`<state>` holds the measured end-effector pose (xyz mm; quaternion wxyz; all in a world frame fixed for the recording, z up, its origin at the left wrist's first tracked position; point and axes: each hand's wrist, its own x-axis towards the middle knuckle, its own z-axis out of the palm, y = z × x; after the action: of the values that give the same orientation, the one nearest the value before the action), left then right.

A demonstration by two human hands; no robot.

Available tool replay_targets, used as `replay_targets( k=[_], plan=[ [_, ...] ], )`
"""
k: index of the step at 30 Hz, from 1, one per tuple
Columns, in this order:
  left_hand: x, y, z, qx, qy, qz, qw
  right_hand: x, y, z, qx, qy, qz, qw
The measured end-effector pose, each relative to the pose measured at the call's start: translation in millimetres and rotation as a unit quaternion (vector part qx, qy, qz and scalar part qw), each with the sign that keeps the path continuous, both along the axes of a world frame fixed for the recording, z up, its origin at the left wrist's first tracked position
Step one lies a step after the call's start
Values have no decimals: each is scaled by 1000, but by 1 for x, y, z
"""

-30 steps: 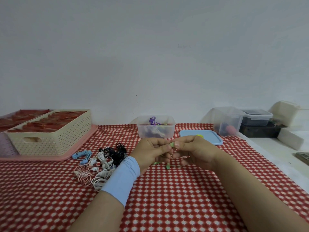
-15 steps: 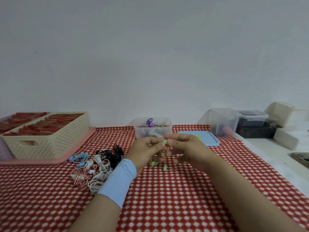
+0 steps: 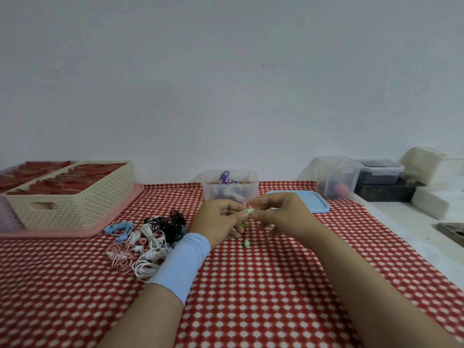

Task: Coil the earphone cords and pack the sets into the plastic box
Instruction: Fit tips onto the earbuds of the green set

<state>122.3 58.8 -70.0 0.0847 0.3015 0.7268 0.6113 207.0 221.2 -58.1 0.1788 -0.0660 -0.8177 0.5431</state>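
Fingers of the left hand (image 3: pixel 221 221) and right hand (image 3: pixel 281 214) pinch the green earphone set (image 3: pixel 249 210) near the plastic box (image 3: pixel 213 194).

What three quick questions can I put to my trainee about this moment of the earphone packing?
1. True or false: the blue lid sits on the plastic box.
2. Which colour is the earphone set pinched between the left hand and the right hand? A white, B green, C black.
3. Fill in: the pile of loose earphones lies on the person's ____ side.
Key: 1 false, the blue lid lies beside the plastic box; 2 B; 3 left.
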Motion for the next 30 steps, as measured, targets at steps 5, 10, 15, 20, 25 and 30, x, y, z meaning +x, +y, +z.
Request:
replay_targets(
  k=[5,10,15,20,25,30],
  plan=[
    [3,0,1,7,-28,-6,1000,-2,1,-3,37,22,1,999],
    [4,0,2,5,-61,-13,998,-1,0,-2,47,35,17,998],
    [3,0,1,-13,-65,-17,998,1,-1,3,66,21,20,997],
    [5,-1,3,33,-93,-52,994,7,4,6,-150,-50,74,985],
    [3,-3,3,34,-96,-75,992,2,6,0,-207,-91,93,970],
    [1,-5,3,15,-70,-83,994,0,7,-1,-188,-124,89,970]
  ],
)
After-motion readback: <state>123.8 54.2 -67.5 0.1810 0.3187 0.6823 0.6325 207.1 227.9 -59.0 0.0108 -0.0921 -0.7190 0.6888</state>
